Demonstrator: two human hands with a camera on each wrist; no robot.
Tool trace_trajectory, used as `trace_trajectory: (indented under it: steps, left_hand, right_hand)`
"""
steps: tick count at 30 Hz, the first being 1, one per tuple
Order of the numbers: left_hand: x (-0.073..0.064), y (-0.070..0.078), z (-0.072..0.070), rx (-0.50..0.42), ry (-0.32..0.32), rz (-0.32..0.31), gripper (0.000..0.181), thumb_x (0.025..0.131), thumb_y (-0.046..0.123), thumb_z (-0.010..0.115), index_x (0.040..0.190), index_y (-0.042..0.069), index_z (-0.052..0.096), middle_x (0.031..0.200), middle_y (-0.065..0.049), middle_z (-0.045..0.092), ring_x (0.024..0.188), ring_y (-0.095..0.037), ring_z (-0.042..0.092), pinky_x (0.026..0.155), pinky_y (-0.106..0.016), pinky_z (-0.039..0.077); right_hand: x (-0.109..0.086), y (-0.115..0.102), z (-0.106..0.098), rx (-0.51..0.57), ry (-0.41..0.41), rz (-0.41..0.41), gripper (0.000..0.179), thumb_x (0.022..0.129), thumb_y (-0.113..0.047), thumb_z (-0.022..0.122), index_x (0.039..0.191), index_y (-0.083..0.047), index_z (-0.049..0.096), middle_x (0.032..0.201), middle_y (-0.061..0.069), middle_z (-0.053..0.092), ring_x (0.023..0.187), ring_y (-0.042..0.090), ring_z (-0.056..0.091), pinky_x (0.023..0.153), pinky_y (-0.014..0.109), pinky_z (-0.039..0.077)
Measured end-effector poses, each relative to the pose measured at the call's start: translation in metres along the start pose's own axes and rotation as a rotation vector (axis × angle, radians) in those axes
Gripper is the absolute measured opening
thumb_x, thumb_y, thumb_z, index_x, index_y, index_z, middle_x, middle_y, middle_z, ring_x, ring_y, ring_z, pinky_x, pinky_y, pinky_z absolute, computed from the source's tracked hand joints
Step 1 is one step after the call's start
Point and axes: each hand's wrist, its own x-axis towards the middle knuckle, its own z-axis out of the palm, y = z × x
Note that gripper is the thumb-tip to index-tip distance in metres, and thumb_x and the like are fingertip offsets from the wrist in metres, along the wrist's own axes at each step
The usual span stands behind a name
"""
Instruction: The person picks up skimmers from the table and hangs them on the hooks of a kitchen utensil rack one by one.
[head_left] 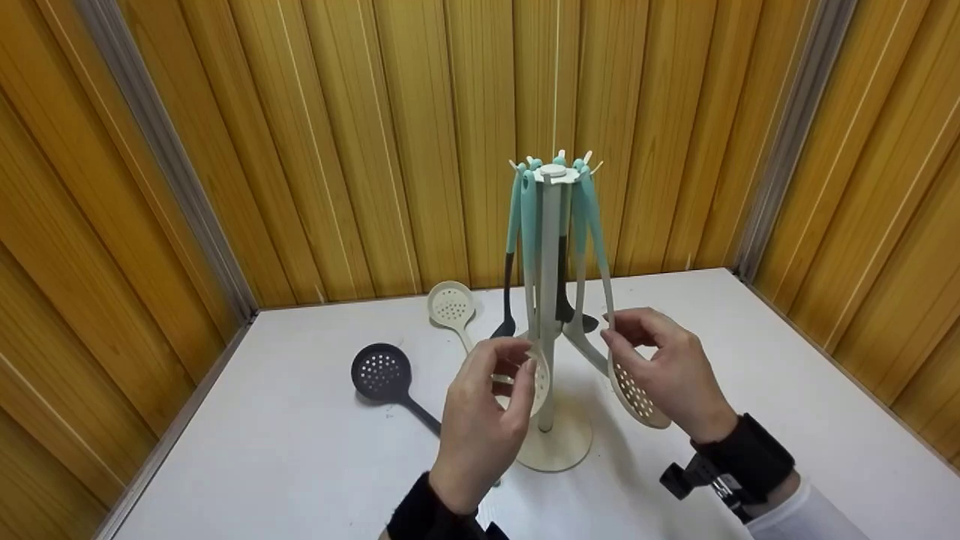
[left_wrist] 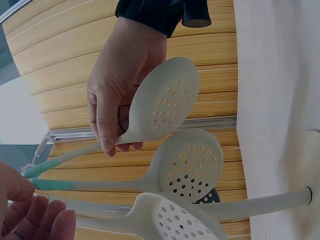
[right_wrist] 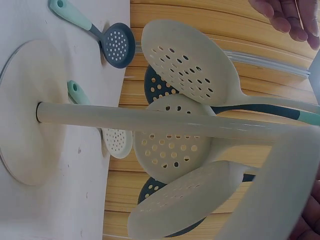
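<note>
A cream rack point(head_left: 550, 300) on a round base point(head_left: 559, 450) carries several teal-handled utensils hung from its top. My right hand point(head_left: 610, 331) pinches the thin neck of a hanging cream skimmer point(head_left: 637, 396) between thumb and forefinger; the left wrist view shows that pinch point(left_wrist: 107, 145) just below the skimmer's perforated head point(left_wrist: 167, 100). My left hand point(head_left: 517, 367) is curled at the rim of another hanging cream slotted spoon point(head_left: 540, 384), fingertips on it. The left hand's fingers point(left_wrist: 35, 215) show at the lower corner of the left wrist view. The rack pole point(right_wrist: 150, 122) crosses the right wrist view.
A black skimmer point(head_left: 381, 371) and a cream skimmer point(head_left: 451, 305) lie on the white table point(head_left: 300, 450) left of the rack. Wooden panel walls point(head_left: 375, 150) close in the back and both sides. Dark utensils point(head_left: 510, 300) hang on the rack's far side.
</note>
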Motion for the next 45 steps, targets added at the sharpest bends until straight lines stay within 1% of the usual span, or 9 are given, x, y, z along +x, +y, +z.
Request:
trace_trajectory:
  steps: [4, 14, 22, 30, 39, 45]
  left_hand:
    - [-0.0003, 0.0005, -0.0004, 0.01, -0.008, -0.013, 0.019, 0.105, 0.005, 0.07, 0.124, 0.01, 0.071, 0.107, 0.001, 0.073, 0.095, -0.009, 0.069, 0.081, -0.025, 0.064]
    - [-0.0002, 0.0007, -0.0009, 0.017, -0.016, -0.018, 0.02, 0.106, 0.006, 0.07, 0.124, 0.013, 0.07, 0.108, 0.001, 0.073, 0.096, -0.008, 0.069, 0.081, -0.025, 0.064]
    - [-0.0004, 0.0009, -0.0011, 0.02, -0.025, -0.027, 0.019, 0.107, 0.007, 0.069, 0.125, 0.013, 0.07, 0.107, 0.001, 0.073, 0.096, -0.008, 0.069, 0.081, -0.025, 0.065]
    - [0.0, -0.0004, -0.0016, 0.025, -0.021, -0.024, 0.019, 0.107, 0.007, 0.069, 0.125, 0.013, 0.07, 0.108, 0.001, 0.073, 0.096, -0.008, 0.07, 0.081, -0.025, 0.065]
    - [-0.0002, -0.001, -0.0004, 0.022, -0.019, -0.027, 0.019, 0.107, 0.007, 0.069, 0.125, 0.012, 0.07, 0.108, 0.001, 0.073, 0.095, -0.008, 0.069, 0.081, -0.025, 0.064]
    - [-0.0001, -0.0013, 0.0004, 0.024, -0.015, -0.015, 0.019, 0.106, 0.007, 0.069, 0.124, 0.012, 0.07, 0.108, 0.001, 0.073, 0.096, -0.009, 0.07, 0.08, -0.025, 0.064]
  right_hand:
    - [-0.0006, 0.0001, 0.0011, 0.018, -0.002, 0.015, 0.015, 0.1, -0.007, 0.082, 0.114, -0.011, 0.081, 0.101, -0.002, 0.08, 0.091, -0.001, 0.07, 0.087, 0.007, 0.054]
    - [-0.0017, -0.0018, 0.0046, 0.033, -0.022, 0.043, 0.017, 0.101, -0.008, 0.081, 0.117, -0.011, 0.08, 0.103, -0.003, 0.081, 0.092, 0.001, 0.07, 0.088, 0.009, 0.054]
    - [-0.0026, 0.0006, 0.0066, 0.051, -0.014, 0.025, 0.017, 0.101, -0.006, 0.08, 0.118, -0.009, 0.08, 0.103, -0.003, 0.081, 0.093, 0.0, 0.071, 0.088, 0.009, 0.054]
    - [-0.0037, 0.0019, 0.0087, 0.06, -0.018, 0.0, 0.021, 0.1, -0.005, 0.081, 0.12, -0.011, 0.079, 0.109, -0.002, 0.081, 0.097, 0.001, 0.072, 0.09, 0.008, 0.055]
    - [-0.0058, 0.0015, 0.0093, 0.057, -0.032, 0.022, 0.024, 0.1, -0.006, 0.081, 0.124, -0.011, 0.078, 0.115, -0.001, 0.08, 0.098, 0.003, 0.073, 0.09, 0.008, 0.055]
    - [-0.0068, 0.0021, 0.0089, 0.062, -0.036, 0.031, 0.026, 0.1, -0.004, 0.08, 0.125, -0.009, 0.077, 0.117, 0.002, 0.08, 0.1, 0.008, 0.075, 0.091, 0.008, 0.056]
